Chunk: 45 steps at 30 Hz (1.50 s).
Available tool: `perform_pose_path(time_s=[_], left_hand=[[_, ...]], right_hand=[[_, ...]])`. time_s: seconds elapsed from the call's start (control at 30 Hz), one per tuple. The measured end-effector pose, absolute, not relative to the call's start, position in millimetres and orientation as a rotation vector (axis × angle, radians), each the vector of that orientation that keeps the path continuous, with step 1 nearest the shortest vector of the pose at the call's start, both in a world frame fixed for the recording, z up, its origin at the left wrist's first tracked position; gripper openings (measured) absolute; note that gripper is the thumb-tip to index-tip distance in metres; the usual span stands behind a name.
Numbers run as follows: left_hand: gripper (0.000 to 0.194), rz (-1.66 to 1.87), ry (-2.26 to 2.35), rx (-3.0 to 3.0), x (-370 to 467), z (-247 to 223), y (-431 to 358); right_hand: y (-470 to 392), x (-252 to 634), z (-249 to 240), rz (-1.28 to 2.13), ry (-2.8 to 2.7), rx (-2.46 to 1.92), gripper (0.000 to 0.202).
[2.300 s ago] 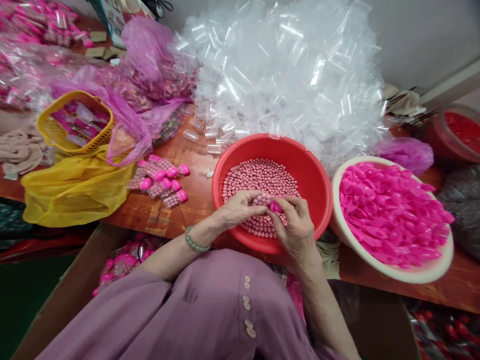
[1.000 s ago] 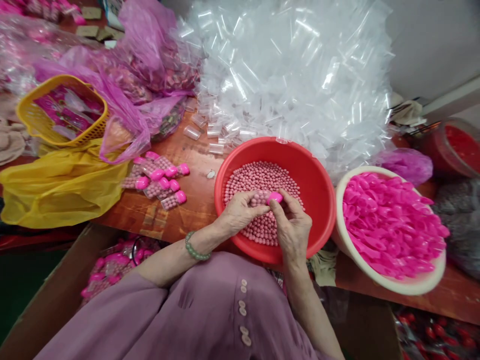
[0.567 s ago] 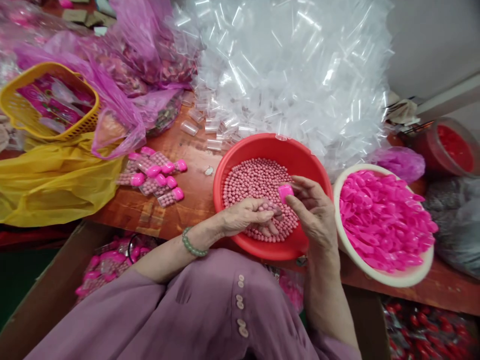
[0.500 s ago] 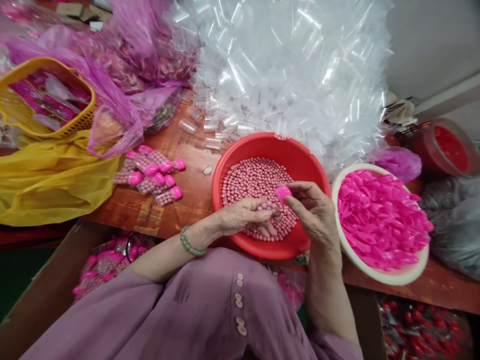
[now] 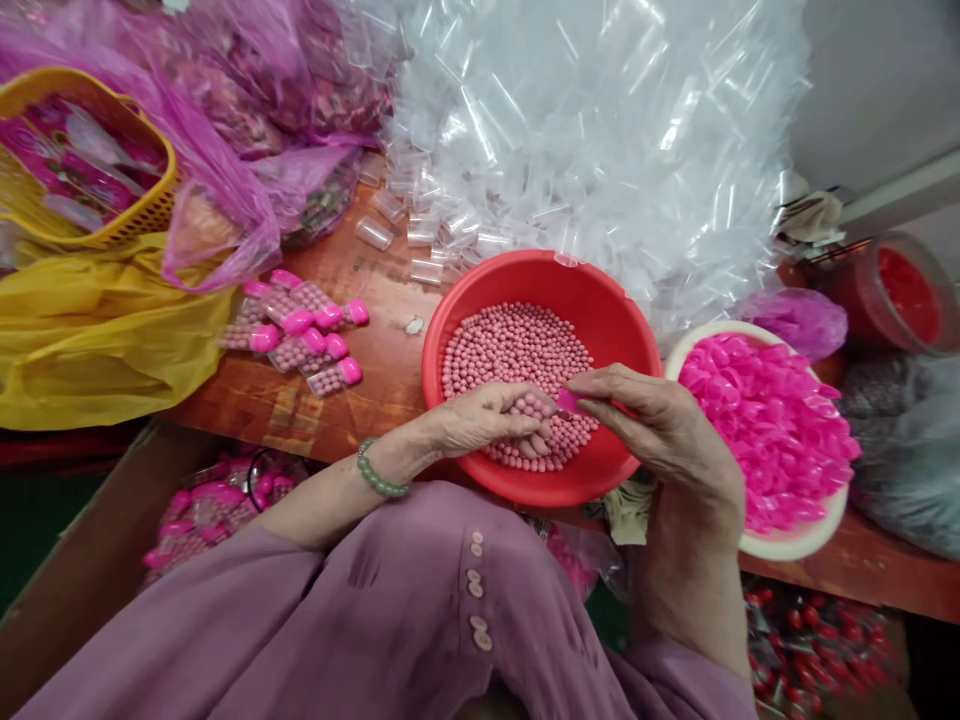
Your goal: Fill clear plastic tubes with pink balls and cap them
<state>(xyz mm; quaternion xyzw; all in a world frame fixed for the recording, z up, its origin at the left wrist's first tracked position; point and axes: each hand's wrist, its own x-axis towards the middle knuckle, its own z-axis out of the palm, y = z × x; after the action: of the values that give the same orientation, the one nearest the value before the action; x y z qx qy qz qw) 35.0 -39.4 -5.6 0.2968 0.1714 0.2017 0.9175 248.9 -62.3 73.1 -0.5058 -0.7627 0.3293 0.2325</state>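
Observation:
My left hand [image 5: 480, 420] is closed around a clear plastic tube [image 5: 531, 405] filled with pink beads, over the red basin [image 5: 628, 325]. Between the fingertips of my right hand [image 5: 664, 425] is a bright pink cap [image 5: 568, 401], at the right end of the tube; whether it is seated there I cannot tell. Loose pink beads [image 5: 506, 345] cover the basin's bottom beneath both hands. To the right, a white bowl [image 5: 814, 540] holds a heap of pink caps [image 5: 769, 430]. Several capped bead tubes [image 5: 307, 330] lie on the table to the left.
A big heap of clear tubes [image 5: 600, 130] fills the back of the table [image 5: 375, 400]. At left are a yellow basket [image 5: 142, 225], a yellow bag [image 5: 105, 340] and purple bags [image 5: 225, 200]. A clear container with red contents [image 5: 904, 290] stands at far right.
My right hand has brought the pink cap from above the tube's right side to its end. The hand has turned flatter and its wrist has shifted right. The view has shifted slightly.

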Motion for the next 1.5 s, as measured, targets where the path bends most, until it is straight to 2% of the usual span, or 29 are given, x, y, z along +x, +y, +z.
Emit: perform_pose_path(time_s=[0.13,0.37,0.57,0.87,0.97,1.07,1.13,1.33,1.5], left_hand=[[0.038,0.504,0.361,0.576,36,-6,-38],[0.044,0.512,0.419,0.621,38,-8,-37],[0.037,0.529,0.424,0.695,38,-8,-38],[0.041,0.517,0.476,0.937,36,-2,-41],[0.043,0.543,0.492,0.850,38,-4,-43],[0.043,0.542,0.485,0.735,41,-8,-45],[0.042,0.533,0.472,0.684,41,-10,-45],[0.046,0.533,0.437,0.634,40,-10,-44],[0.044,0.523,0.414,0.631,38,-11,-45]], right_hand=[[-65,256,74,0.873,-2.140,-1.430,0.019],[-71,223,45,0.803,-1.482,-1.486,0.019],[-73,208,35,0.789,-1.571,-1.449,0.016],[-78,208,32,0.570,-1.819,-1.399,0.016],[-83,209,30,0.539,-1.920,-1.387,0.027],[-87,205,22,0.447,-2.072,-1.371,0.067],[-89,201,15,0.317,-2.135,-1.367,0.082],[-84,190,2,-0.071,-2.144,-1.345,0.067],[-83,190,5,-0.173,-2.130,-1.268,0.067]])
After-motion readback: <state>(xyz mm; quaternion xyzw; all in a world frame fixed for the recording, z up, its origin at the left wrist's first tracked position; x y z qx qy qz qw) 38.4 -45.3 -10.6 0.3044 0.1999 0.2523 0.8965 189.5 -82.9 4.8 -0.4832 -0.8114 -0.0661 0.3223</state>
